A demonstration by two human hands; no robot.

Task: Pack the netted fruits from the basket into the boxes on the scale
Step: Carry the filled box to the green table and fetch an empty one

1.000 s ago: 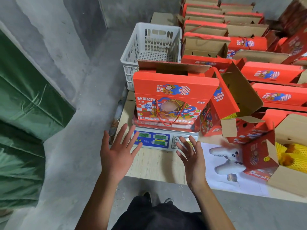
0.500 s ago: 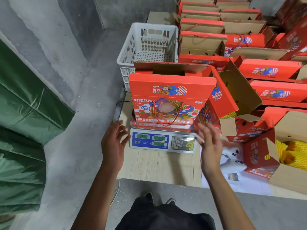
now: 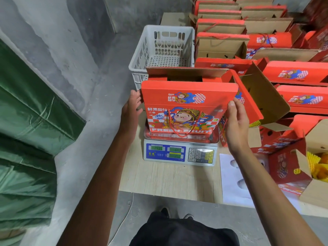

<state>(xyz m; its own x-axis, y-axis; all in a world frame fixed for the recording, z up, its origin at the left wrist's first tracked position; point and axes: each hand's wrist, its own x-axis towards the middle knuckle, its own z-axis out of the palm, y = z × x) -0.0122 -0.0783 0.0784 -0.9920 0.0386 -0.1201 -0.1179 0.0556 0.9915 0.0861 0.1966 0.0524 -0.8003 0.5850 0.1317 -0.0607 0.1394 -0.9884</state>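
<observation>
Both forearms reach toward twelve o'clock. The left hand (image 3: 131, 110) curls its fingers at eleven o'clock. The right hand (image 3: 237, 121) stands palm-inward at one o'clock, thumb up.

I see soft, even, fairly dim light with no hard shadows; a faint shade lies under the scale (image 3: 180, 153) on the wooden tabletop (image 3: 168, 178). The scale's steel pan mirrors the red box (image 3: 186, 107) above it. Wide-angle bending curves the concrete wall (image 3: 53, 41) left of the scale. The displays' digits read blurry.
</observation>
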